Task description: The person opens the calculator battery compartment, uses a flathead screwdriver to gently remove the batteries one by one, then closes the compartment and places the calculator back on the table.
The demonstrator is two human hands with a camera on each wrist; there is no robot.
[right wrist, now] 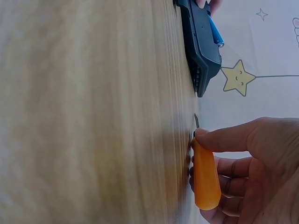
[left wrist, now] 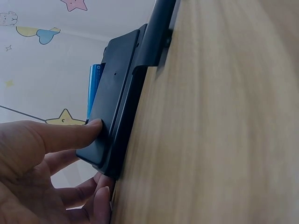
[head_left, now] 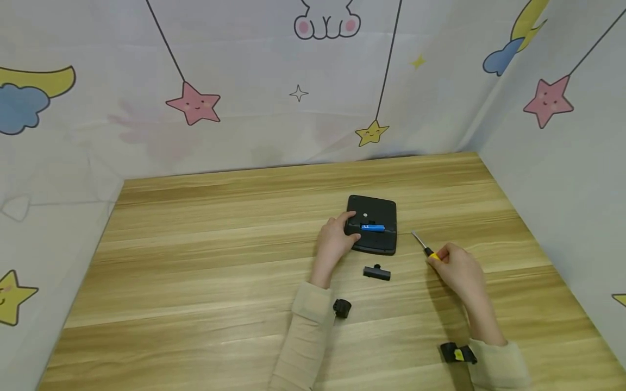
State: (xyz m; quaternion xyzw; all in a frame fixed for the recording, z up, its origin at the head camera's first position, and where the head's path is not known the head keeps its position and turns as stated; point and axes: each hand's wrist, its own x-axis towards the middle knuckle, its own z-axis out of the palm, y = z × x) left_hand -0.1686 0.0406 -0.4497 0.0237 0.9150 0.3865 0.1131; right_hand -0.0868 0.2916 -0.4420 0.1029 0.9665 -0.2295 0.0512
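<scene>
A black calculator lies face down on the wooden table, its battery slot facing up. A blue battery sits at that slot and stands proud of the back in the left wrist view. My left hand grips the calculator's left side, thumb on the back and other fingers along the edge. To the right, my right hand pinches a screwdriver by its yellow-orange handle. The metal shaft points toward the calculator, apart from it. A small black battery cover lies just in front of the calculator.
The wood-grain table meets a patterned cloth along its back edge and at both sides. Black straps sit by each wrist, next to the beige sleeves.
</scene>
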